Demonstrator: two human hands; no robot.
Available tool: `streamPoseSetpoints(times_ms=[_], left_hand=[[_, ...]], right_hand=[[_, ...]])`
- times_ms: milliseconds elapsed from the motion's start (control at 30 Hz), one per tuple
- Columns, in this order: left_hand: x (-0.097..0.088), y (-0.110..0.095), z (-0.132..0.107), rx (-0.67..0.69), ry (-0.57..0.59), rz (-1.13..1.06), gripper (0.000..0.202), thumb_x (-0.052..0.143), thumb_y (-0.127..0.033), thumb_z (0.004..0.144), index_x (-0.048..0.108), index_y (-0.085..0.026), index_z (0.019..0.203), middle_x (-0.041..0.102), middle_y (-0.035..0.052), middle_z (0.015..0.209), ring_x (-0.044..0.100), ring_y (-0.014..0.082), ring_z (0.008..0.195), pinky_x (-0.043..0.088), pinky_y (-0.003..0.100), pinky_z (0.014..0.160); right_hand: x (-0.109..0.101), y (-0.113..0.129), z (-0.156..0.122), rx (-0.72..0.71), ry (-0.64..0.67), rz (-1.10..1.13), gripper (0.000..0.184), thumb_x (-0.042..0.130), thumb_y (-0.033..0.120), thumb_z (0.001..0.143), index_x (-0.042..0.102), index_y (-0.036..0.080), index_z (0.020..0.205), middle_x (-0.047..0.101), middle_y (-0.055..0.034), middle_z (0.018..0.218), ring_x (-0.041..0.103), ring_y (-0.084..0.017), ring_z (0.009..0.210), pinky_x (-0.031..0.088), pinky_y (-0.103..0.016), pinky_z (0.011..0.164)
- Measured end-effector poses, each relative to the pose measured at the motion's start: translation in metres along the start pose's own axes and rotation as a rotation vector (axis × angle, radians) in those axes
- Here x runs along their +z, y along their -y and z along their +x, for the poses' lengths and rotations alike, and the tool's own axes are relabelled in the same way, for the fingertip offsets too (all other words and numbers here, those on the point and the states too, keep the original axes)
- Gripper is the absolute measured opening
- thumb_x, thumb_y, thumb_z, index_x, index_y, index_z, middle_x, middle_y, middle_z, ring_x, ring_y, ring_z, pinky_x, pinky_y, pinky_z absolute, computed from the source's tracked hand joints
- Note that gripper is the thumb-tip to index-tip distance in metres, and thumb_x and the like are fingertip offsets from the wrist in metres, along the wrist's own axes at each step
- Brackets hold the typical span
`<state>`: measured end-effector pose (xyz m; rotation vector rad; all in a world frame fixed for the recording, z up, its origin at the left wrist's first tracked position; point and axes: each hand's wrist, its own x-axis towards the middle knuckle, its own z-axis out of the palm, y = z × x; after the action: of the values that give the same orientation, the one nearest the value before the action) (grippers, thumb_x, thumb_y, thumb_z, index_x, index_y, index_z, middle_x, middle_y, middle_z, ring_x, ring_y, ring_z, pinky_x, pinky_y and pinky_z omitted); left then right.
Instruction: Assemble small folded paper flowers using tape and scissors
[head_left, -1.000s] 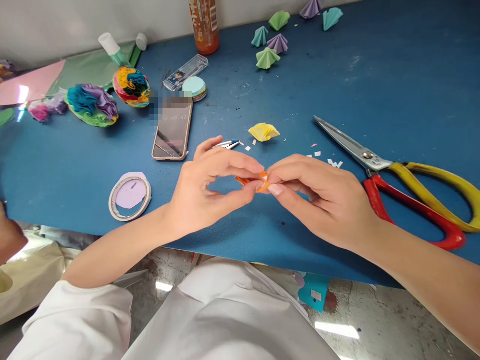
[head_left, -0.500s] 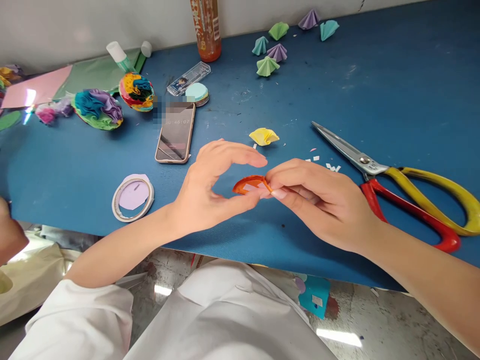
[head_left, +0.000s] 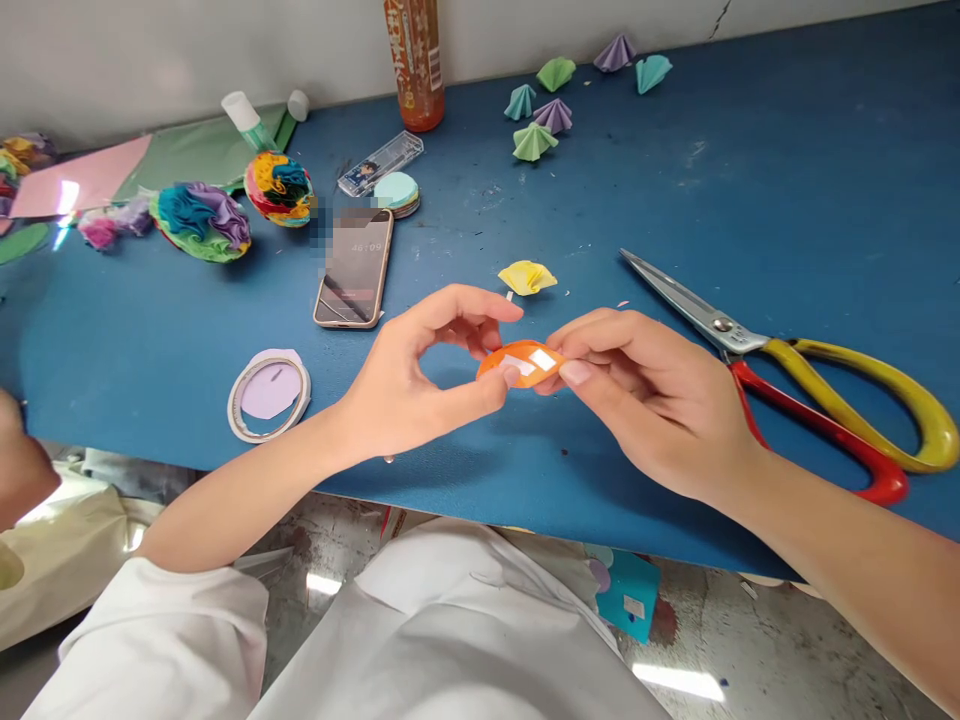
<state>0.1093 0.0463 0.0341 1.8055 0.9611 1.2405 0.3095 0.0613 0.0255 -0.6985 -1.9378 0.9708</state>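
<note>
An orange folded paper piece (head_left: 531, 376) with white tape pieces on its face is held above the table between my two hands. The thumb of my left hand (head_left: 427, 355) presses on its left end, with fingertips behind it and the index finger raised. At the other end, my right hand (head_left: 649, 380) pinches the paper between thumb and fingers. Just beyond my hands lies a crumpled yellow paper piece (head_left: 527, 278). Large scissors (head_left: 724, 325) with one red and one yellow handle lie beside my right hand, blades partly overlapping.
A tape roll (head_left: 300, 400) and a phone (head_left: 356, 265) lie left of my hands. Behind stand a bottle (head_left: 420, 75), paper discs (head_left: 396, 190), pleated pieces (head_left: 534, 142) and ruffled paper balls (head_left: 201, 222). Another person's hand (head_left: 22, 455) shows at the left edge.
The orange paper has turned so that its taped face shows more openly. My left fingers have curled in behind it, and my right hand has shifted slightly right.
</note>
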Motion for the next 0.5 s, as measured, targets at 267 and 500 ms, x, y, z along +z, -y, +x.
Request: streamPoseSetpoints(times_ms=[267,500], left_hand=[[-0.0002,-0.0025,0.0014,-0.004,0.030,0.106,0.027,0.067,-0.010,0.072,0.063,-0.018,0.097,0.064,-0.0005,0.082,0.058,0.0100,0.076,0.051,0.025,0.074],[-0.0018,-0.0030,0.0028,-0.074,0.151,0.116,0.021,0.072,-0.016,0.071,0.064,-0.018,0.091,0.059,-0.0024,0.068,0.052,0.0082,0.063,0.048,0.023,0.066]], right_hand=[[-0.0004,-0.0001,-0.0001,-0.050,0.022,-0.111,0.008,0.050,0.018,0.090,0.055,0.025,0.089,0.061,-0.0001,0.085,0.061,-0.011,0.073,0.053,-0.022,0.056],[-0.0029,-0.0034,0.0040,-0.113,0.078,-0.173,0.010,0.050,0.015,0.087,0.056,0.023,0.088,0.063,-0.0011,0.085,0.061,-0.011,0.075,0.055,-0.023,0.059]])
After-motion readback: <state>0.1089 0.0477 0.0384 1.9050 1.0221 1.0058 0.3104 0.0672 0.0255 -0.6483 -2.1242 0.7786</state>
